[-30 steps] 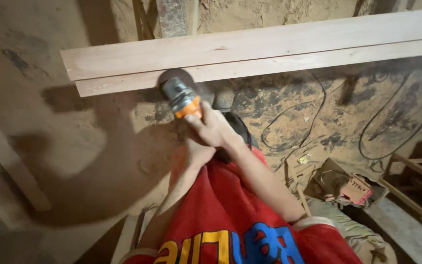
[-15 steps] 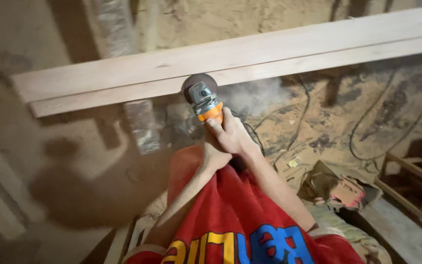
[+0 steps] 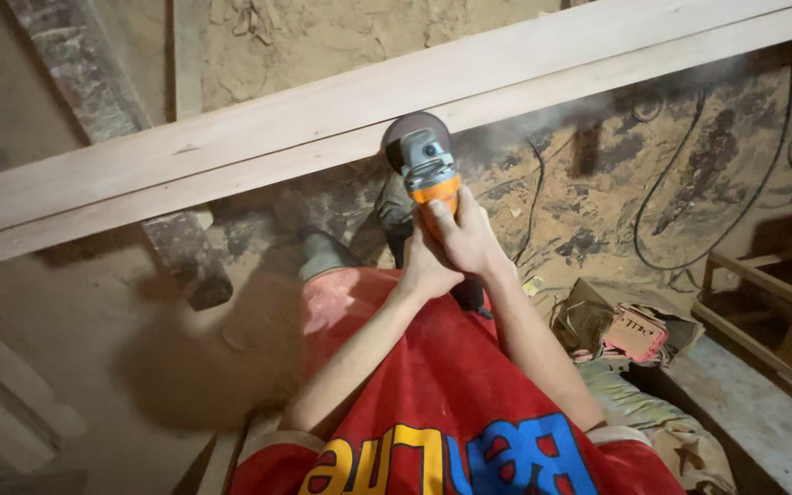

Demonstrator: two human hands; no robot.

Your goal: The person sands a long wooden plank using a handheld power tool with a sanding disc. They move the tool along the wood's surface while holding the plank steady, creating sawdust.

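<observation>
I hold an orange and grey angle grinder [image 3: 428, 170] with both hands. My right hand [image 3: 471, 236] wraps the top of its body just behind the orange collar, and my left hand [image 3: 425, 268] grips it from below. The dark round disc [image 3: 407, 130] presses against the lower edge of a long pale wooden plank [image 3: 323, 128] that runs across the view, tilted up to the right. Fine dust drifts off to the right of the disc. My red shirt fills the bottom of the view.
The floor is covered in sawdust, with black cables [image 3: 689, 183] looped over it on the right. A torn cardboard box [image 3: 625, 330] lies at the right, next to a wooden frame [image 3: 772, 302]. A dark post [image 3: 185, 261] stands under the plank on the left.
The grinder and both hands have moved to the right along the plank's lower edge. The view has shifted, so the plank now looks more tilted.
</observation>
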